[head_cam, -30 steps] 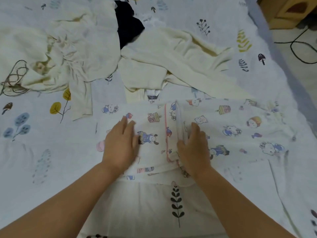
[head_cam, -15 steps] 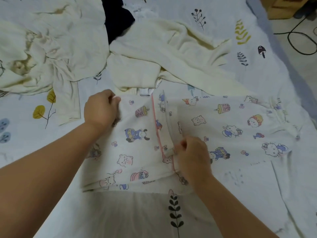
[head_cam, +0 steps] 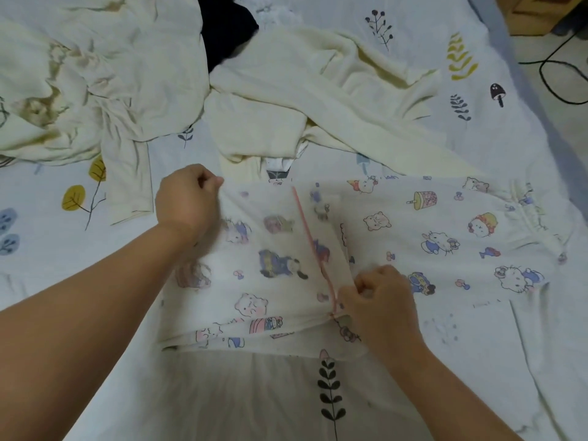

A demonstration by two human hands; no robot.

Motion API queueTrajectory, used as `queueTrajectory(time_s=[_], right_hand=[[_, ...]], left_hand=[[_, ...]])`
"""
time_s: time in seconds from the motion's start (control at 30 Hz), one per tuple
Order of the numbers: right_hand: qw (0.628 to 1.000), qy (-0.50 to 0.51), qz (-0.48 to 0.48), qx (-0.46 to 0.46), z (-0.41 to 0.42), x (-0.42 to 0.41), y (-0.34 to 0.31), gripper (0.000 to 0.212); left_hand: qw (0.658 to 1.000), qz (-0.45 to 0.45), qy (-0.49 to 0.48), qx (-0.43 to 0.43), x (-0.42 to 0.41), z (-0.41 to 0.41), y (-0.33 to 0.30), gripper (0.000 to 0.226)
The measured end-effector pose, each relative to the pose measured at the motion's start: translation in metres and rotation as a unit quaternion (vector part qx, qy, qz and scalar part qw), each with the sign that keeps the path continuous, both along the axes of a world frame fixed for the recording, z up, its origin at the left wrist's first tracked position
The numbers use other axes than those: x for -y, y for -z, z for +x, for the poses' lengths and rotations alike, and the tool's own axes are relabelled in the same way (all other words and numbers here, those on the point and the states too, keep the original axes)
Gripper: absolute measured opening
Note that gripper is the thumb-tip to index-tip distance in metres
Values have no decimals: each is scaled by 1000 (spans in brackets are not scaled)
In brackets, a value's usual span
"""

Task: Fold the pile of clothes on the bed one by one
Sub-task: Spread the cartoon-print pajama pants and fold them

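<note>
A white cartoon-print garment point(head_cam: 413, 237) with a pink trim line lies flat across the middle of the bed. My left hand point(head_cam: 187, 198) pinches its far left corner with closed fingers. Near the garment's front edge, my right hand point(head_cam: 378, 297) grips the cloth at the lower end of the pink trim. Behind it lies a cream garment point(head_cam: 318, 100), with a crumpled cream garment point(head_cam: 95, 74) at the back left. A dark garment point(head_cam: 226, 30) shows between those two.
The bed sheet point(head_cam: 47, 265) is white with leaf and mushroom prints. Its right edge drops to the floor, where a black cable point(head_cam: 553, 68) loops. A wooden piece of furniture point(head_cam: 541, 14) stands at the top right corner.
My left hand went from lying flat on the garment to its far left corner and closed on it. My right hand closed on the cloth by the pink trim.
</note>
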State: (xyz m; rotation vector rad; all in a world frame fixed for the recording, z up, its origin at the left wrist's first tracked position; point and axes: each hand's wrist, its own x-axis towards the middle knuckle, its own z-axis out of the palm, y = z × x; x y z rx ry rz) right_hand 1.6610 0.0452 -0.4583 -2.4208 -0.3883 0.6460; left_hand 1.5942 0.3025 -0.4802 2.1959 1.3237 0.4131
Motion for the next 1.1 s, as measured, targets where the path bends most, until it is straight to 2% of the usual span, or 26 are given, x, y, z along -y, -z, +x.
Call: queueTrajectory(time_s=[0.07,0.13,0.23,0.3,0.37,0.43,0.5,0.57,0.6,0.63,0.7,0.77,0.87,0.93,1.0,1.07,1.1], right_hand=[[997,-26,-64,-15,3,5,3,16],[999,-8,-48,2,7,-5,1,15],[998,-12,-42,41,12,-30,4,36],[996,-44,-68,26,14,-45,11,42],[998,-47,-39,29,16,-52,14,36],[994,3,6,105,19,-51,13,28],[991,26,-10,134,23,-43,14,20],[997,16,-57,45,23,-36,17,24],[998,7,-63,-3,23,-34,18,31],[998,1,-51,-31,23,-35,19,36],[999,-5,-13,-48,22,-41,19,39],[998,-3,7,-66,21,-48,19,40],[997,6,37,-61,16,-56,17,40],[993,14,110,-41,10,-61,12,37],[986,25,162,-23,4,-64,11,34],[992,19,124,-23,1,-64,11,37],[998,3,61,-23,0,-64,13,41]], left_hand=[[998,13,31,-55,7,2,1,23],[993,15,100,-52,24,4,0,40],[968,0,244,-61,57,-1,5,66],[945,-8,319,-70,69,-9,11,74],[940,16,333,-66,72,-20,16,74],[956,62,275,-85,69,-33,19,74],[955,69,223,-184,61,-48,24,75],[922,52,247,-292,54,-65,30,83],[919,39,250,-301,52,-71,31,84],[932,38,230,-279,49,-75,30,80],[974,45,98,-201,44,-75,23,62],[986,-26,-32,-159,39,-71,21,54],[988,-101,-67,-98,30,-73,24,51],[991,-81,-102,-33,23,-78,22,41],[992,-34,-119,-20,19,-84,21,34],[991,-20,-124,-47,19,-87,22,35],[989,-19,-127,-70,19,-87,21,38]])
